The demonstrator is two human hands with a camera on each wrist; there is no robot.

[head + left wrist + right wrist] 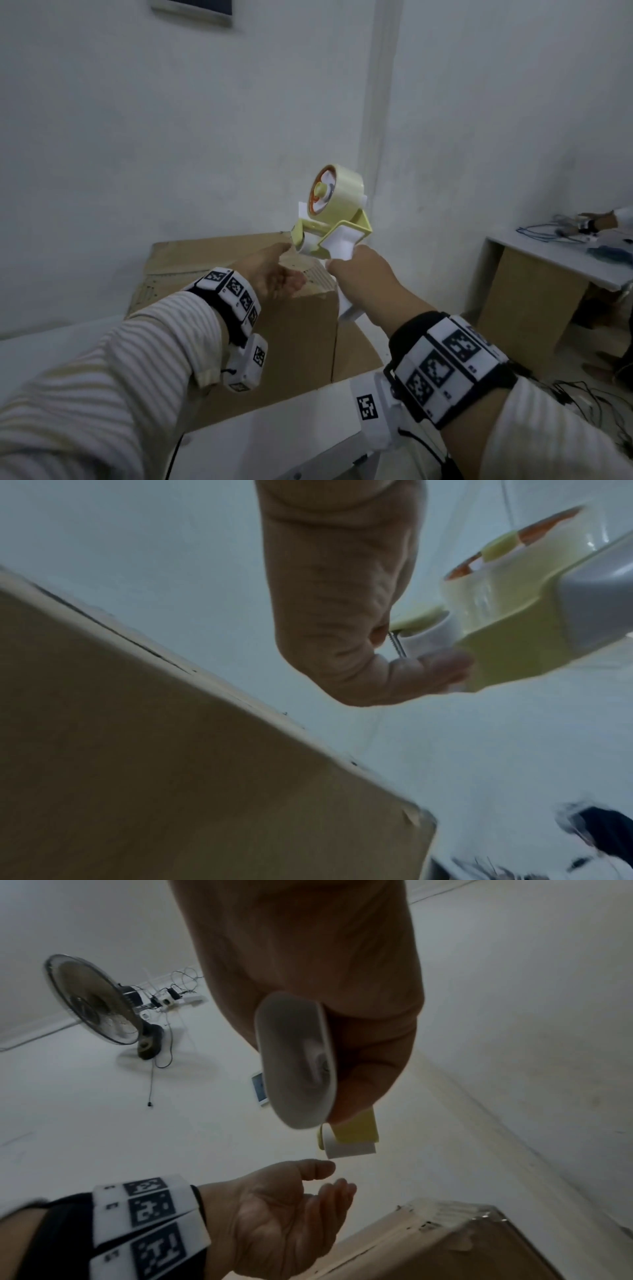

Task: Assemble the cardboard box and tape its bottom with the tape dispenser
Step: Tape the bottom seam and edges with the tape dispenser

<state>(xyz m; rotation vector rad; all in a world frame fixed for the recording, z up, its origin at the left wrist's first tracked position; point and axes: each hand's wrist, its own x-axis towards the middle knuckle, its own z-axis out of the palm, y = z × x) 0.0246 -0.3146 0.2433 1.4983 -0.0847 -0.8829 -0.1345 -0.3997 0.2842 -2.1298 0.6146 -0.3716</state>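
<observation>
A brown cardboard box (291, 342) stands on a white table (274, 431), its top flaps folded shut. My right hand (363, 274) grips the white handle of a yellow tape dispenser (334, 219) and holds it in the air over the box's far right corner, roll uppermost. My left hand (284, 263) reaches palm-up to the dispenser's front roller. In the left wrist view its thumb (428, 666) lies against the white roller of the dispenser (514, 615). In the right wrist view the left hand (301, 1191) has loosely curled fingers, with nothing visible between them, just under the dispenser (294, 1064); the box (462, 1245) lies below.
A white wall stands close behind the box. To the right a second white table (548, 253) carries cables, and another person's hand (597, 221) rests on it. Cardboard (524, 301) leans under it. Cables (582, 401) lie on the floor. A standing fan (95, 1001) shows in the right wrist view.
</observation>
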